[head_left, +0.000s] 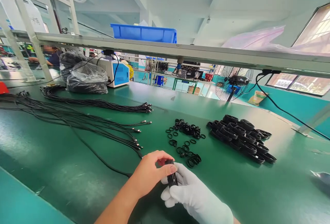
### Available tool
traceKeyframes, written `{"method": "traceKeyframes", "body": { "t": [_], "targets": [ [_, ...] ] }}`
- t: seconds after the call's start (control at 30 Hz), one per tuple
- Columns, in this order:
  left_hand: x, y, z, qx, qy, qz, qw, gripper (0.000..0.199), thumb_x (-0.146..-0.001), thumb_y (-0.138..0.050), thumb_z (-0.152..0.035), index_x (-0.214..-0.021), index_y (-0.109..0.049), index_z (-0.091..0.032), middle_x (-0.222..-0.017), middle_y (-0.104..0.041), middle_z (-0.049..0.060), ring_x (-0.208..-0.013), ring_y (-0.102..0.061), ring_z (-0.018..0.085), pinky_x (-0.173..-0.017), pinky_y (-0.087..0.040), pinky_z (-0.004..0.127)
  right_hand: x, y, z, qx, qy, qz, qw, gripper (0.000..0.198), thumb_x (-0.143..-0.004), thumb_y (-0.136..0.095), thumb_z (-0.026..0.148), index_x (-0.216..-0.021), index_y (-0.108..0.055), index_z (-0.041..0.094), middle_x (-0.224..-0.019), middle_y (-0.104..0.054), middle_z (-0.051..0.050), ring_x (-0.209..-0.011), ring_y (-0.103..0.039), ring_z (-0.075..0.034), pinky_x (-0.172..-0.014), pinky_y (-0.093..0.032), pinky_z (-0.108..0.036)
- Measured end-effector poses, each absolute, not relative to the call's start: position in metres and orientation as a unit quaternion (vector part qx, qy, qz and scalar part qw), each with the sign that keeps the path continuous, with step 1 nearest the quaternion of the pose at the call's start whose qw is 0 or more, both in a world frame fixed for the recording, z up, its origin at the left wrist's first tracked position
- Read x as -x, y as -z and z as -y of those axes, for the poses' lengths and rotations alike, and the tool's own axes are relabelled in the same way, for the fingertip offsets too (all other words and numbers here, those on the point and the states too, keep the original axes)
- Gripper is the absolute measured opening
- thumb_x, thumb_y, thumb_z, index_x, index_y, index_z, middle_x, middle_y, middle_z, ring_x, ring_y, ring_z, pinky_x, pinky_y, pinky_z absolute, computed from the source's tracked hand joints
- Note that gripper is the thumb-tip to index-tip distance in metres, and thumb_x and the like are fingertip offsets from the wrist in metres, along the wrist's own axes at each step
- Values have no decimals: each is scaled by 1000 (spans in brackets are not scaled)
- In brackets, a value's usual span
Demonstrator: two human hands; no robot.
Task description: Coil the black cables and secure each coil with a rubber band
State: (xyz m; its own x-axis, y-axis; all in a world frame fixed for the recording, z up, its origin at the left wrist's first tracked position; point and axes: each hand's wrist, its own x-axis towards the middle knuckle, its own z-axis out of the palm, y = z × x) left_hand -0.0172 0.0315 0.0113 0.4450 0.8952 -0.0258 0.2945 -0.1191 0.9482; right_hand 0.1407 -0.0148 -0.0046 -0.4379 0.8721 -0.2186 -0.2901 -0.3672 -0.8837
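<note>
A coiled black cable (172,178) is held upright over the near part of the green table. My bare left hand (152,169) pinches its upper end between thumb and fingers. Around its lower part closes my right hand (189,188), in a white glove. The back of the coil is hidden by my fingers. Just beyond my hands lie loose black rings (190,155), with a denser heap of rings (187,127) farther back. Straight black cables (110,127) with metal plugs stretch across the left side, their ends near my left hand.
Coiled black cables (242,136) are piled at the right. Another cable bundle (103,104), plastic bags (86,77) and a blue-white machine (120,72) stand back left. A shelf (196,51) crosses above, bearing a blue bin (144,34). A fan (233,81) stands beyond the table.
</note>
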Motion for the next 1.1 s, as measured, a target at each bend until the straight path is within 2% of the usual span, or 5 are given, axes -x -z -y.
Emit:
{"method": "traceKeyframes", "body": {
  "t": [0.47,0.67,0.8,0.93,1.1],
  "targets": [
    [13,-6,-30,-659,-303,-404,557,30,-79,-57,-41,-97,-66,-19,-89,-64,3,-83,-56,19,-75,-41,30,-135,3,15,373,-742,412,375,52,-61,-73,33,-102,-47,15,-88,-46,-2,-73,-55,-14,-60,-45,-28],
    [14,-10,-26,-644,-352,-447,511,24,-84,-46,-36,-83,-62,-18,-68,-53,-3,-65,-46,13,-62,-37,25,-138,-4,16,356,-754,363,416,73,-57,-77,31,-116,-35,24,-81,-48,1,-66,-55,-12,-55,-40,-24],
    [14,-16,-20,-680,-260,-353,587,14,-79,-49,-23,-81,-62,-17,-76,-59,-3,-72,-49,13,-67,-38,23,-142,-6,14,379,-740,368,417,76,-56,-76,25,-117,-32,24,-86,-50,0,-67,-56,-13,-56,-43,-26],
    [16,-22,-17,-708,-212,-356,572,12,-77,-50,-21,-77,-61,-17,-78,-59,-2,-76,-49,15,-71,-38,24,-144,-2,13,460,-684,427,372,67,-55,-67,14,-114,-36,25,-86,-52,1,-57,-55,-11,-57,-47,-32],
    [21,-25,-19,-756,-191,-413,471,15,-77,-51,-25,-64,-52,-18,-67,-46,-4,-66,-41,13,-64,-33,23,-143,-9,15,543,-552,516,366,48,-54,-56,11,-98,-46,25,-70,-48,6,-56,-42,-9,-50,-37,-23]
  ]
}}
